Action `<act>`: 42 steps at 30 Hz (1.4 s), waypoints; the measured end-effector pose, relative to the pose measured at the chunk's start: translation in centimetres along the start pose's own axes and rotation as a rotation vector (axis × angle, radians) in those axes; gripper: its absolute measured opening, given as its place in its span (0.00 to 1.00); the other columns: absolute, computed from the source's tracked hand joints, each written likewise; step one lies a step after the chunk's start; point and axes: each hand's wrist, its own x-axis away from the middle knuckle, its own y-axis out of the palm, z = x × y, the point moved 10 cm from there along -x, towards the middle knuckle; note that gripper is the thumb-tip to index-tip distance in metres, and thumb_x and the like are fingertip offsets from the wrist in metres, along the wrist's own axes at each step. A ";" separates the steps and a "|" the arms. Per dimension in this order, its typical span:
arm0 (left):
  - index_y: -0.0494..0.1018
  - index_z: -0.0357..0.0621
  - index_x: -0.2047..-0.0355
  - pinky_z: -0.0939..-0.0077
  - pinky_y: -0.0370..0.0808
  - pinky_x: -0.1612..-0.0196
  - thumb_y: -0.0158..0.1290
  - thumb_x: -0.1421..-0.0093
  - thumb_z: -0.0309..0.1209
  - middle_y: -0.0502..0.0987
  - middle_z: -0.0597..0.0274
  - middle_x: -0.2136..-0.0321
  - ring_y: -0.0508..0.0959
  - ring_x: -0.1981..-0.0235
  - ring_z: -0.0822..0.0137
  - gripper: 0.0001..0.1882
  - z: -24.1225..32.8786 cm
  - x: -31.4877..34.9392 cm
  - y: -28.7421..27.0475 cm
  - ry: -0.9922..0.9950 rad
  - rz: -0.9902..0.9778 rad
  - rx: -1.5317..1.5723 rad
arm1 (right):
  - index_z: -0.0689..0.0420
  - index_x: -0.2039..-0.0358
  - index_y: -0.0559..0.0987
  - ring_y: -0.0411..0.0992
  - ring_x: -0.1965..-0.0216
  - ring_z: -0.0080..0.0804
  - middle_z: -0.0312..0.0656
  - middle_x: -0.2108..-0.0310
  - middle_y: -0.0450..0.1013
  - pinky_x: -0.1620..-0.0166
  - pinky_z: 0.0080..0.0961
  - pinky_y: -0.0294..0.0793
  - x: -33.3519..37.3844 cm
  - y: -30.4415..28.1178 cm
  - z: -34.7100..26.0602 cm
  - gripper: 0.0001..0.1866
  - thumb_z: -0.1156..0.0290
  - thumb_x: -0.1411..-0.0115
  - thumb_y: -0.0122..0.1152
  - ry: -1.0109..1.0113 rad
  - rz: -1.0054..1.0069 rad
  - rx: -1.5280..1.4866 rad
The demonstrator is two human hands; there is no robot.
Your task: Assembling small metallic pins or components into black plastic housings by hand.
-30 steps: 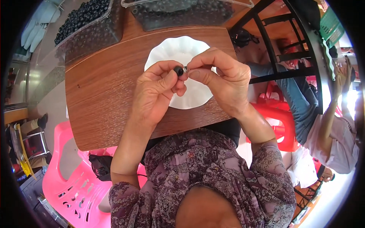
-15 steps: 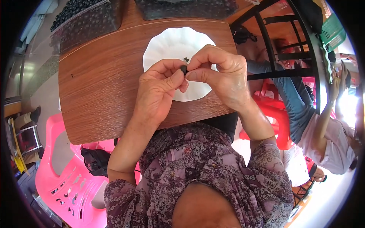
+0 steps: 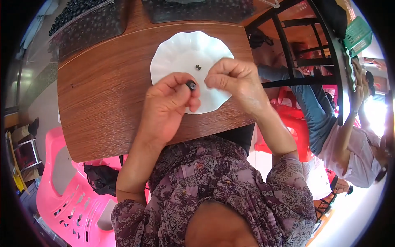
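Observation:
My left hand [image 3: 168, 105] is closed over the near left part of the plate. Between its thumb and forefinger it pinches a small black cylindrical piece [image 3: 191, 85] with a grey round centre facing up. To the right, apart from it, my right hand [image 3: 238, 82] hovers at the plate's right rim, thumb and fingers pinched together. Whether those fingertips hold anything is too small to tell. Below both hands lies a white plate [image 3: 175, 49] with a wavy rim. A few tiny dark scraps [image 3: 198, 67] rest near its middle.
Two clear boxes stand at the table's far side: one box [image 3: 94, 33] with many small black round pieces, another box [image 3: 197, 12] beside it. The wooden table [image 3: 98, 99] is bounded by a pink chair [image 3: 61, 185] and red stools [image 3: 288, 131]. A person [image 3: 354, 152] sits at right.
My right hand has drawn away from the black piece, a little to the right. My left hand keeps the piece, now lower with its round end showing.

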 end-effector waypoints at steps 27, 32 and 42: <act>0.70 0.32 0.64 0.77 0.68 0.69 0.50 0.43 0.25 0.74 0.56 0.71 0.71 0.74 0.69 0.08 1.7 -1.3 -2.0 0.070 0.031 0.009 | 0.61 0.78 0.71 0.66 0.78 0.31 0.40 0.79 0.67 0.76 0.26 0.64 -0.7 1.5 -3.0 0.09 0.82 0.58 0.64 -0.426 0.069 0.567; 0.70 0.32 0.63 0.77 0.69 0.68 0.50 0.42 0.25 0.74 0.56 0.71 0.72 0.74 0.69 0.08 1.2 -1.2 -1.9 0.061 0.012 0.014 | 0.62 0.74 0.76 0.66 0.75 0.18 0.34 0.75 0.71 0.71 0.17 0.66 0.2 1.7 -4.2 0.09 0.84 0.58 0.65 -0.367 0.027 0.455; 0.70 0.32 0.63 0.77 0.69 0.68 0.51 0.43 0.25 0.75 0.55 0.71 0.72 0.74 0.69 0.09 0.2 -0.8 -0.7 0.029 0.010 0.055 | 0.62 0.75 0.78 0.67 0.76 0.18 0.35 0.76 0.71 0.71 0.15 0.67 1.3 1.7 -6.1 0.08 0.85 0.58 0.62 -0.436 0.032 0.234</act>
